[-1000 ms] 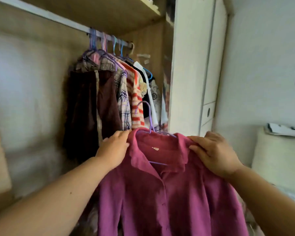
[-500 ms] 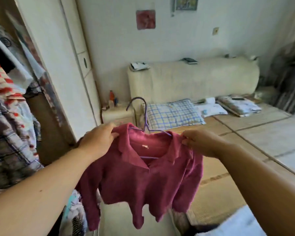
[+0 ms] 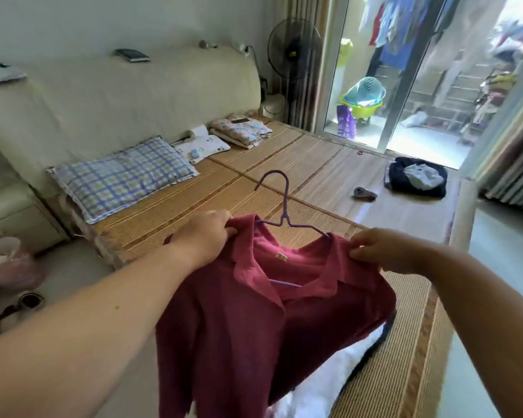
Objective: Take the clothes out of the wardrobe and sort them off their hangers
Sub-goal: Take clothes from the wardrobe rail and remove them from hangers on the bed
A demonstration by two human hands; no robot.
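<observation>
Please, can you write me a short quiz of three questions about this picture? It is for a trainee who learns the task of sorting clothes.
1. True or false: the dark red shirt is already off the purple hanger.
2. What does the left hand grip? A) the hanger's hook; B) the shirt's shoulder, beside the collar; C) nothing, it hangs free.
3. Fill in the gap: the right hand pinches the shirt at its other ____.

Key: 1 false, the hanger is still inside the collar. 2 B. 3 shoulder.
</observation>
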